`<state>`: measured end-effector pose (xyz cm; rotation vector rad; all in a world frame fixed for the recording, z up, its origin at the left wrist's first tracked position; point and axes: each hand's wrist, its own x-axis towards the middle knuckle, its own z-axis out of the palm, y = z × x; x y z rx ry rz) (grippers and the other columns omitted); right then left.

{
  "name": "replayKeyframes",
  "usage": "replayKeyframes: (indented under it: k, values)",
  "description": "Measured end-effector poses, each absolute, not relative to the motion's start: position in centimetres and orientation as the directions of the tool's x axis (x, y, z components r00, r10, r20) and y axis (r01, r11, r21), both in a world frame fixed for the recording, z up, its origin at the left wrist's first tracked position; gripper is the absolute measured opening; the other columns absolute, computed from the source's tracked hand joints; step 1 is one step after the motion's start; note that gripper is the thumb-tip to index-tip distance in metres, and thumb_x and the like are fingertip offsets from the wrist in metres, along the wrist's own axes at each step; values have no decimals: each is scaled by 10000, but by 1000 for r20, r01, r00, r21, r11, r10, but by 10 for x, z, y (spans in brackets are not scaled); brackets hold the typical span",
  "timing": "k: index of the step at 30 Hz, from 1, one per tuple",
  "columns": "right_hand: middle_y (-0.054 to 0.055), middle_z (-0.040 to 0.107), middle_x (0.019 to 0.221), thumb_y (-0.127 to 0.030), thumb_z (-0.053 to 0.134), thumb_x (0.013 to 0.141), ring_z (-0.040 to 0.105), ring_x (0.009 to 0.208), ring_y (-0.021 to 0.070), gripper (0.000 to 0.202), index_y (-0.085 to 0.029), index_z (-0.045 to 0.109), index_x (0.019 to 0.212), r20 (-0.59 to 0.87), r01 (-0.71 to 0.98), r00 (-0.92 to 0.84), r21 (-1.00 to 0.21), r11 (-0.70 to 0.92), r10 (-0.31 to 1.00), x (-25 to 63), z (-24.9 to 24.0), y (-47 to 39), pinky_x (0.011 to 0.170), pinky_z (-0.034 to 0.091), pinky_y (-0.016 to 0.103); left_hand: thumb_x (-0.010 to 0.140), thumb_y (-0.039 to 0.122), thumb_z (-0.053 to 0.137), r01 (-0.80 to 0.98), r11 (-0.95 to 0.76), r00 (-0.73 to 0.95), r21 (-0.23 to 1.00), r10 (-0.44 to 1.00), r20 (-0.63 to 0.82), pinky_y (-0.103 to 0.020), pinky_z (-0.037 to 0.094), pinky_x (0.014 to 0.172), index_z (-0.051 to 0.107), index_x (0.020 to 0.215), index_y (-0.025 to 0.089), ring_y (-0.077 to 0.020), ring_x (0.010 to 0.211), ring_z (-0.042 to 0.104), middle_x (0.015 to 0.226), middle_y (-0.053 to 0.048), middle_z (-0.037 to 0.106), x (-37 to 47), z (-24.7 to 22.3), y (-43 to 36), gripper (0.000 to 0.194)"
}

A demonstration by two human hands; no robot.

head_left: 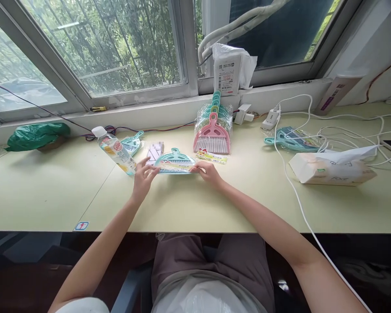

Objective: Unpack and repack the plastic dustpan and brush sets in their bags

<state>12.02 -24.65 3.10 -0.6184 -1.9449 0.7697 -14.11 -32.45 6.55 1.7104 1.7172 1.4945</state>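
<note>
A person's left hand (141, 180) and right hand (210, 173) met at a blue dustpan set (175, 159), midway between the front and back edges of a pale tabletop (198, 208). The fingers of each hand were pinched nearly together at the set's two lower corners; whether they gripped the pan, its wrapping or the printed strip (177, 165) alone could not be told. The handling appeared under way and unfinished: the strip lay across the set's front, though whether it was fastened did not show. A loose strip (211, 156) lay before a pink dustpan (211, 135), which fronted a wrapped row of sets toward the back edge. Another blue-green set (131, 143) lay behind a drink bottle (115, 152), which crowded the left hand. Toward the right edge, white cables (296, 201) spilled over a further set (288, 139), past a tissue pack (332, 169) and over the front edge beside the right arm, the likeliest snag. A green bag (39, 135) sat near the back left.
</note>
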Motion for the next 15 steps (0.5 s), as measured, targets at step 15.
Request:
replayKeyframes:
  k: [15]
  values:
    - [52,723,909,-264,511,877,633,865,190,237,-199,737,844,369,165,-455,-859,484,811,124,26,-236,777,457,304,850,442,579,746,-270,-96,608,861,499,-399,469,929,595,1132,249,-226,1064,573,1161,-76,593,-140,42,-287,343]
